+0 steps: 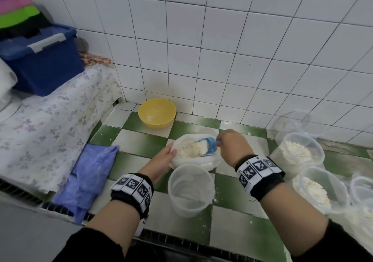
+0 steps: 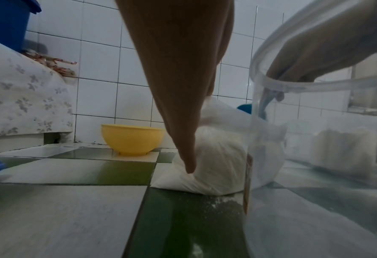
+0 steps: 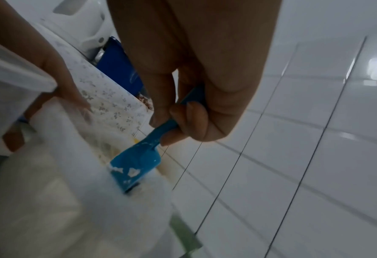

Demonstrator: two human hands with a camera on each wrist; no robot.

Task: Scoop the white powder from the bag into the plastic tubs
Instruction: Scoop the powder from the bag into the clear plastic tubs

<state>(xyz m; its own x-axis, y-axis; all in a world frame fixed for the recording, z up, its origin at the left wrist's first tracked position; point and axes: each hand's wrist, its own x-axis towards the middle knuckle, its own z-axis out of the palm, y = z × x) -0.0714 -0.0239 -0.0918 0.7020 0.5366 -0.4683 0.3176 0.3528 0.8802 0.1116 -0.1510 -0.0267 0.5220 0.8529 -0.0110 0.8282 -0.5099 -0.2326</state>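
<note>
Right hand (image 1: 232, 144) fingers clamped on scoop (image 1: 207, 145) in bag (image 1: 193, 162); left hand (image 1: 164, 159) fingers straight against bag; empty tub (image 1: 190, 189) just beside, near tabletop (image 1: 228, 229) edge.

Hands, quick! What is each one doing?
Left hand: open, fingers straight, touching the bag.
Right hand: closed around the blue scoop handle.

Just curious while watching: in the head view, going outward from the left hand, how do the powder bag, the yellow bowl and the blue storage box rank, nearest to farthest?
From the left hand:
1. Powder bag, touching its fingers, right.
2. Yellow bowl, by the wall.
3. Blue storage box, far left, raised.
</note>
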